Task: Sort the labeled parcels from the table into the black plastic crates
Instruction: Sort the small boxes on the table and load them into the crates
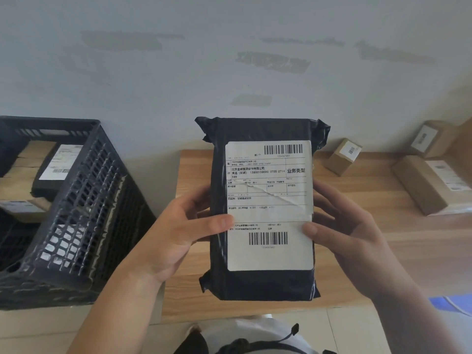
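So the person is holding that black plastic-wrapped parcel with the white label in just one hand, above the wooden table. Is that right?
Not quite. The head view shows both hands on the black plastic-wrapped parcel: the left hand grips its left edge and the right hand its right edge, thumbs on the white label. It is indeed above the wooden table.

We have one head-worn, wide-angle view, looking forward and down from close above the wooden table (pixel 383 200). It faces the pale wall (pixel 229 60) behind the table, with floor along the bottom edge. No second view overlaps it.
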A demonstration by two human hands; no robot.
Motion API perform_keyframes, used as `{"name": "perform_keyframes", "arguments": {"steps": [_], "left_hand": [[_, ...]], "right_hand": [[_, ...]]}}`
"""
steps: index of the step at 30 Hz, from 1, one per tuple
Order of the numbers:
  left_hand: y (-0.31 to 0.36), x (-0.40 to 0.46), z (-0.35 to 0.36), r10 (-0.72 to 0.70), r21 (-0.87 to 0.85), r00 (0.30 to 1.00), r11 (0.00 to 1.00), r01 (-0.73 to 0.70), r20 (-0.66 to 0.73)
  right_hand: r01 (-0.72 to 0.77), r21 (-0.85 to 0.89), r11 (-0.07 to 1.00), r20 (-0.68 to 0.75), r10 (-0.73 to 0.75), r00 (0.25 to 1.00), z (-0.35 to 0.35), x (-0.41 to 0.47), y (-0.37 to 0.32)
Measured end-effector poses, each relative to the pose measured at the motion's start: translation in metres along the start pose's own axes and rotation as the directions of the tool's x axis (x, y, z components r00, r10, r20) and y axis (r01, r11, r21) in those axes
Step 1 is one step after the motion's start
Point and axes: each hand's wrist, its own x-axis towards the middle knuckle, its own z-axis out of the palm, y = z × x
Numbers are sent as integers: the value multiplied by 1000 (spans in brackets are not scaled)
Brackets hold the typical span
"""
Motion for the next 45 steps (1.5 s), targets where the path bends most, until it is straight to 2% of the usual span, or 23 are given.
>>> {"name": "perform_keyframes", "arguments": {"steps": [7, 15, 20, 23, 25, 28, 34, 37, 41, 45], "left_hand": [[-5, 27, 38, -24, 5, 1000, 1000, 24, -16], [-22, 38, 64, -80, 17, 970, 996, 86, -231], [-37, 25, 81, -130, -9, 912, 990, 137, -388], [-51, 10, 92, -162, 6, 830, 981, 195, -534], [-61, -6, 98, -178, -29, 763, 979, 204, -621], [-70, -36, 107, -172, -104, 658, 984, 141, -733], [-83, -102, 117, -149, -140, 483, 989, 55, -863], [-86, -133, 115, -112, -145, 461, 989, -36, -880], [-84, -183, 96, -75, -120, 448, 990, -73, -891], [-84, -247, 73, -32, -115, 435, 979, -167, -900]], "right_hand": [[-36, 28, 999, 53, 34, 998, -53, 8, -7], [-111, 84, 990, 180, 95, 979, -89, 39, 11], [-195, 104, 975, 310, 155, 938, -101, 56, 31], [-264, 79, 961, 413, 209, 887, -98, 70, 46], [-300, 46, 953, 500, 238, 833, -90, 77, 56], [-350, 0, 937, 610, 277, 742, -67, 84, 65], [-395, -102, 913, 744, 334, 580, -3, 80, 66], [-378, -130, 917, 760, 337, 556, 31, 65, 57], [-354, -153, 923, 748, 342, 569, 81, 38, 43], [-319, -148, 936, 784, 308, 539, 144, 7, 32]]}}
